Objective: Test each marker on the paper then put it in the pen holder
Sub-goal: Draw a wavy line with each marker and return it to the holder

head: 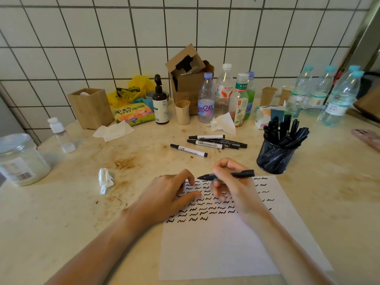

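Counter (61, 212), beige, stained, backed by a white tiled wall.

Paper (216, 243): white sheet at lower centre of the frame, its upper half covered in rows of black squiggles.

Your right hand (232, 182): over the top of the paper, fingers (221, 167) curled round a black marker (242, 174) held nearly level, its tip end pointing to the left of the frame. Whether a cap is on that end you cannot tell.

Your left hand (172, 194): resting on the paper's upper left edge, fingers loosely bent, nothing gripped in them.

Pen holder (273, 157): black mesh cup at centre right, just beyond the paper's top right corner, crowded with black markers standing upright.

Loose markers (213, 141): a small cluster lying on the counter above the hands, with one white-barrelled marker (188, 150) lying apart, nearer to you.

Crumpled tissue (105, 179): left of the left hand.

Back of the counter: wooden box (91, 108), brown pump bottle (160, 103), cardboard box (189, 79), water bottles (329, 95).
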